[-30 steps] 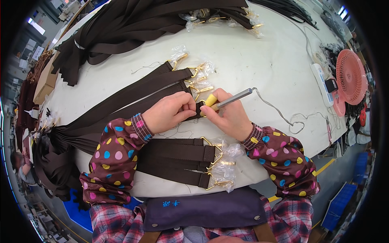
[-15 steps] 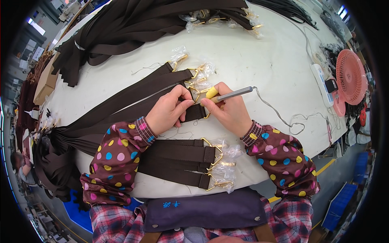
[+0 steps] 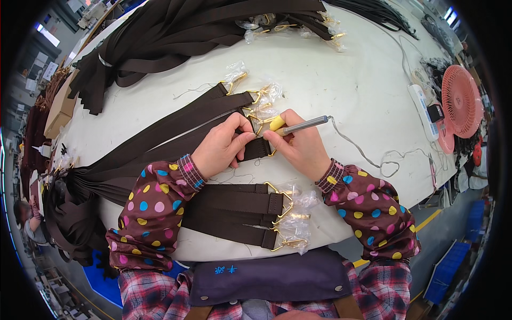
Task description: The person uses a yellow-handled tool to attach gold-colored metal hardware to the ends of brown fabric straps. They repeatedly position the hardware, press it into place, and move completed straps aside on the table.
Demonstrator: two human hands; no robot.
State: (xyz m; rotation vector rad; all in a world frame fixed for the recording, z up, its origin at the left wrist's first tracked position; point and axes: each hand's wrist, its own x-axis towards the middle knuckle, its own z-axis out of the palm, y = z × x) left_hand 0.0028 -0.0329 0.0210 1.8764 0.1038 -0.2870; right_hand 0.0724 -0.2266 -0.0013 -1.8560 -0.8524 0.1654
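My right hand [image 3: 303, 143] grips a corded soldering-iron-like pen [image 3: 306, 125] with a grey handle, its tip end pointing toward my left fingers. A yellow cover [image 3: 277, 122] is on its index finger. My left hand [image 3: 221, 143] is closed in a pinch just left of the tip; what lies between the fingertips is hidden. Under both hands is the stitched end of a dark brown strap [image 3: 260, 148] with a gold metal ring. More brown straps [image 3: 234, 200] lie nearer me, their gold hardware in clear plastic wrap [image 3: 296, 218].
A big pile of brown straps [image 3: 176, 37] covers the far left of the white table [image 3: 341, 96]. At right stand a pink fan [image 3: 461, 101] and a white power strip [image 3: 424, 112]. The pen's cord [image 3: 357, 152] trails right. Loose threads lie about the straps.
My right hand and the pen have shifted very slightly left toward my left fingertips. My left hand and the straps have stayed in place.
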